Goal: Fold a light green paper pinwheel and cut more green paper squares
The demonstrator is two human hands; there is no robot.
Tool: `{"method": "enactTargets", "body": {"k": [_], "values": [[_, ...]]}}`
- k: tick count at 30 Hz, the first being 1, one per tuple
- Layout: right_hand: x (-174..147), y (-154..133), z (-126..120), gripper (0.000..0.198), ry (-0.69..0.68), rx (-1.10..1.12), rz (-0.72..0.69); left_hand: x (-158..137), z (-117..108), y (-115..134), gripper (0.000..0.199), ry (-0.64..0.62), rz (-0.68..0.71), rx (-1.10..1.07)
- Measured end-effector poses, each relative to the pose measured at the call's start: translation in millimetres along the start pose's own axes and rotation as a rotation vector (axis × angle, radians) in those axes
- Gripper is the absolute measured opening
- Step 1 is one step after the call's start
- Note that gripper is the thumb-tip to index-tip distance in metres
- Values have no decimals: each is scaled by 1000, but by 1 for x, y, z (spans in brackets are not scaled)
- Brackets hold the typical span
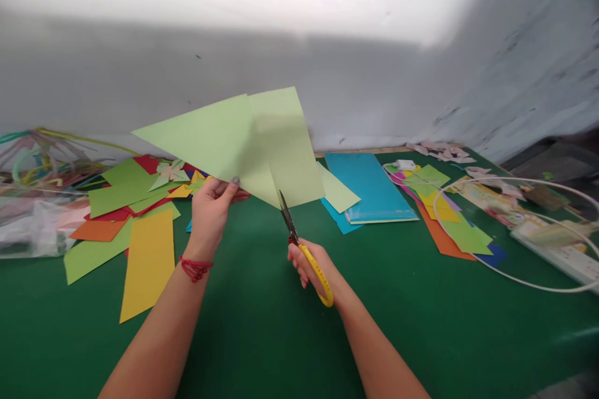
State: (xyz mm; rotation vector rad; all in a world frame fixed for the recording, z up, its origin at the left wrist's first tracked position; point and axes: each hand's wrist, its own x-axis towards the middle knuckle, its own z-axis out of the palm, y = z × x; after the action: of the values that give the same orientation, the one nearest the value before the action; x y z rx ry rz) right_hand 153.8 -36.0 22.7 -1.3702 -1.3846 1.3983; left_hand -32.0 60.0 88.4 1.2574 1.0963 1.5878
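Between thumb and fingers, my left hand point(210, 206) pinches the lower edge of a pale green sheet of paper point(219, 137), raised above the table. The sheet tapers to a point at the left, and a slit or seam runs up from its lower edge. My right hand point(311, 265) grips yellow-handled scissors point(322, 280) whose dark blades point upward. Their tips meet the paper's lower edge near that line; whether the blades are parted is hard to make out. A red cord bracelet circles my left wrist.
Coloured paper, including a yellow strip point(148, 262), and a paper pinwheel point(168, 173) lie at the left beside a plastic bag point(32, 227). A blue folder point(374, 190) lies behind my right hand. Farther right are paper scraps, a white cable point(519, 283) and a power strip point(561, 255).
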Motion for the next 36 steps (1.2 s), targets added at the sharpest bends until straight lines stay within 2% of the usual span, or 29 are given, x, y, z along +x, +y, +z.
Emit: {"method": "enactTargets", "body": {"k": [6,13,22,36], "values": [[1,-4,-3,43,44,1,3,-10,10,6,18,-49,-17,79],[-1,-15,-7,43,70,70,6,-20,22,13,19,-51,-13,94],[-2,-16,-10,44,98,77,-22,-30,24,22,12,-105,-15,166],[-3,-18,-11,43,92,50,-16,-31,23,26,13,-84,-3,230]]}}
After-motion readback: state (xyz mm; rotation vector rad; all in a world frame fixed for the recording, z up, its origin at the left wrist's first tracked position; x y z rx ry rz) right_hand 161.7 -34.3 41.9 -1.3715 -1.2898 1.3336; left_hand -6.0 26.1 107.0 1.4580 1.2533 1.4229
